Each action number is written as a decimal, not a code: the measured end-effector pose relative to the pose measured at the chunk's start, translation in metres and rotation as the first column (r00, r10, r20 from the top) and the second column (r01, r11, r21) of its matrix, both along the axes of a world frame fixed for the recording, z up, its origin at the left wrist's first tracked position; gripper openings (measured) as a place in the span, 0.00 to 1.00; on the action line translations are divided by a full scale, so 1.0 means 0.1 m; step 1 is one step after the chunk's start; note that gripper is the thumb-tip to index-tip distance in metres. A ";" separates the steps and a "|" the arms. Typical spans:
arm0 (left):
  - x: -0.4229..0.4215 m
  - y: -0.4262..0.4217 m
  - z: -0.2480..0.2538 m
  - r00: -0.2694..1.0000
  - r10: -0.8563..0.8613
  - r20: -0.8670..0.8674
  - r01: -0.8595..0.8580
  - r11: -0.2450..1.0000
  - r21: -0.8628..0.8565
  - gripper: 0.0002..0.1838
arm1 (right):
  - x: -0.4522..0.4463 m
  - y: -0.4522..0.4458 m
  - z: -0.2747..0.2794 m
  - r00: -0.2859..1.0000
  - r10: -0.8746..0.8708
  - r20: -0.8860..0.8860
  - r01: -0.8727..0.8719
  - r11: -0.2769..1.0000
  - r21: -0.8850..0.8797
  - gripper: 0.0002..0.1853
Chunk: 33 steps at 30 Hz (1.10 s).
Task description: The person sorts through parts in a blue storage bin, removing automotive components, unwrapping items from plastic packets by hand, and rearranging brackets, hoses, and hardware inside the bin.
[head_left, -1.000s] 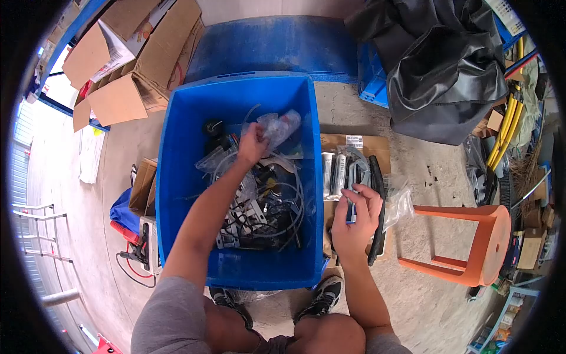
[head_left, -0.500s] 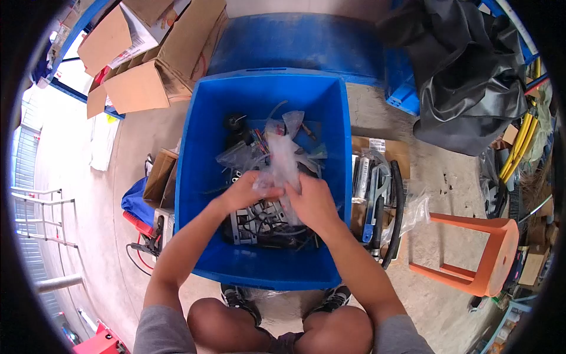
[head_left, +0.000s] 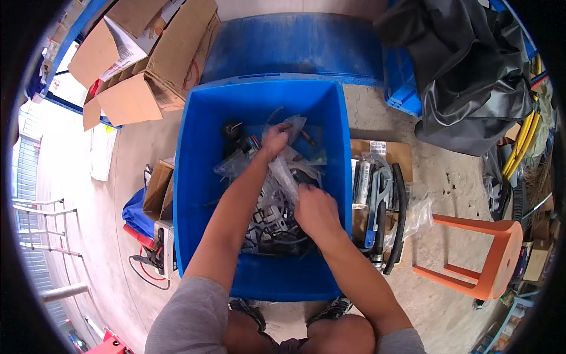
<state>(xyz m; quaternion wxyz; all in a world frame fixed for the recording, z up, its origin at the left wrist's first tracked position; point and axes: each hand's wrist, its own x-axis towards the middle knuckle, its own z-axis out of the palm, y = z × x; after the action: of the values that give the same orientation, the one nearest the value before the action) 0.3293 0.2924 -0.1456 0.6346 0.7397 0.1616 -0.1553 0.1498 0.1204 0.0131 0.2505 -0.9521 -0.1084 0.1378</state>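
A large blue bin (head_left: 262, 282) stands in front of me with a jumble of small parts inside. My left hand (head_left: 275, 140) reaches far into it, fingers closed on clear plastic near the upper end of a crumpled bag. Lower and to the right, my right hand (head_left: 316, 212) pinches the other end of this long clear plastic bag (head_left: 284, 176), which slants between both hands. What the bag contains, if anything, I cannot make out. Beneath lie metal brackets (head_left: 274, 221), and a round black part (head_left: 232, 129) rests near the bin's upper left.
Right of the bin, tools and a black hose (head_left: 401, 212) lie on cardboard, beside an orange stool (head_left: 495, 259). Open cardboard boxes (head_left: 138, 94) stand upper left. A black sheet (head_left: 466, 88) drapes at upper right. A red-handled device (head_left: 159, 248) sits to the left.
My left hand has moved up and away from my right, drawing the plastic bag out between them. My right hand has shifted slightly right and down. The view has tilted a little.
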 end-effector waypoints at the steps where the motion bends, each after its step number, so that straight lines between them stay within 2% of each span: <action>1: 0.02 0.06 -0.10 0.994 -0.007 0.111 0.010 0.999 -0.032 0.24 | 0.01 0.00 0.00 1.000 -0.001 -0.003 0.001 1.000 0.001 0.09; 2: 0.03 0.13 -0.19 0.975 -0.010 0.222 0.024 0.998 -0.061 0.23 | 0.01 0.00 0.01 1.000 0.007 0.008 -0.007 1.000 0.018 0.09; 3: -0.01 0.19 -0.13 0.975 -0.012 0.222 0.025 0.998 -0.056 0.23 | 0.02 0.01 0.02 1.000 0.014 0.022 -0.015 0.999 0.036 0.10; 5: -0.17 0.30 0.16 0.973 0.010 0.232 0.050 0.967 -0.249 0.21 | 0.02 0.02 -0.04 0.997 0.016 0.081 -0.019 0.999 0.047 0.11; 7: -0.37 0.39 0.60 0.969 0.035 0.243 0.033 0.963 -0.269 0.20 | 0.02 0.02 -0.04 0.990 0.024 0.140 -0.032 0.998 0.056 0.12; 9: -0.59 0.49 0.98 0.966 0.068 0.250 0.009 0.956 -0.294 0.19 | 0.04 0.00 0.01 0.981 -0.056 0.184 0.020 0.981 0.194 0.14; 11: -0.80 0.59 1.27 0.922 0.076 0.379 0.035 0.960 -0.277 0.16 | 0.08 0.00 0.09 0.987 -0.044 0.153 0.009 0.974 0.226 0.17; 13: -1.04 0.66 1.60 0.939 0.075 0.334 0.042 0.944 -0.329 0.16 | 0.08 0.01 0.20 0.959 -0.075 0.275 -0.028 0.936 0.352 0.18; 15: -1.24 0.69 1.77 0.954 0.068 0.291 0.050 0.924 -0.379 0.15 | 0.09 0.01 0.18 0.950 -0.073 0.302 -0.055 0.916 0.396 0.18; 17: -1.42 0.72 1.84 0.982 -0.016 0.189 0.135 0.761 -0.635 0.17 | 0.10 0.02 0.15 0.976 -0.044 0.213 -0.116 0.724 0.680 0.19; 18: -1.51 0.75 1.82 0.983 -0.059 0.175 0.165 0.703 -0.691 0.24 | 0.10 0.03 0.11 0.996 -0.009 0.091 -0.065 0.628 0.775 0.16; 19: -1.62 0.70 1.96 0.984 -0.054 0.172 0.160 0.704 -0.692 0.24 | 0.07 0.02 0.10 0.996 -0.003 0.088 -0.066 0.629 0.775 0.16; 21: -1.83 0.58 2.30 0.993 0.020 0.116 0.091 0.494 -0.865 0.30 | 0.05 -0.03 0.10 0.981 -0.066 -0.182 0.193 0.287 0.938 0.16; 23: -1.88 0.63 2.39 0.987 0.050 0.152 0.107 0.504 -0.857 0.33 | 0.10 -0.10 0.31 0.945 -0.303 -0.119 0.171 0.151 0.974 0.21; 24: -1.83 0.73 2.31 0.981 0.034 0.189 0.104 0.733 -0.673 0.33 | 0.16 -0.16 0.38 0.925 -0.376 -0.054 0.136 0.195 0.971 0.25; 25: -1.79 0.83 2.20 0.977 0.006 0.215 0.089 0.898 -0.431 0.33 | 0.19 -0.20 0.45 0.896 -0.444 0.011 0.108 0.242 0.964 0.28; 26: -1.74 0.90 1.99 0.975 0.013 0.221 0.047 0.964 -0.263 0.32 | 0.15 -0.20 0.56 0.891 -0.448 -0.080 0.184 0.195 0.963 0.31; 27: -1.64 1.04 1.51 0.971 -0.059 0.232 0.070 0.997 -0.039 0.30 | 0.15 -0.18 0.50 0.890 -0.450 -0.078 0.184 0.197 0.963 0.31; 28: -1.57 1.14 1.09 0.964 -0.131 0.230 0.088 0.978 0.187 0.29 | 0.17 -0.16 0.35 0.881 -0.468 -0.068 0.180 0.199 0.963 0.29; 29: -1.64 1.12 1.00 0.913 -0.368 0.174 0.217 0.801 0.558 0.27 | 0.19 -0.14 0.21 0.873 -0.484 -0.055 0.173 0.202 0.964 0.27; 30: -1.70 0.95 1.13 0.924 -0.367 -0.108 0.362 0.751 0.553 0.30 | 0.11 -0.07 0.12 0.839 -0.539 -0.077 0.243 0.243 0.939 0.20; 31: -1.72 0.84 0.95 0.892 -0.426 -0.152 0.416 0.640 0.646 0.35 | 0.09 -0.04 0.08 0.839 -0.539 -0.072 0.240 0.247 0.939 0.20; 32: -1.78 0.70 0.77 0.903 -0.390 -0.181 0.394 0.584 0.710 0.36 | 0.08 -0.03 0.05 0.827 -0.561 -0.035 0.245 0.304 0.921 0.18; 33: -1.84 0.52 0.81 0.913 -0.349 -0.211 0.376 0.522 0.765 0.37 | 0.07 -0.02 0.04 0.816 -0.579 0.002 0.255 0.361 0.897 0.17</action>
<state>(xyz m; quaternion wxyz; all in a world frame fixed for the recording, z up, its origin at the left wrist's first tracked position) 0.1450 0.3445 -0.0643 0.1915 0.9571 0.0655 -0.2073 0.1565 0.1183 0.0173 0.6997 -0.6945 0.0478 -0.1608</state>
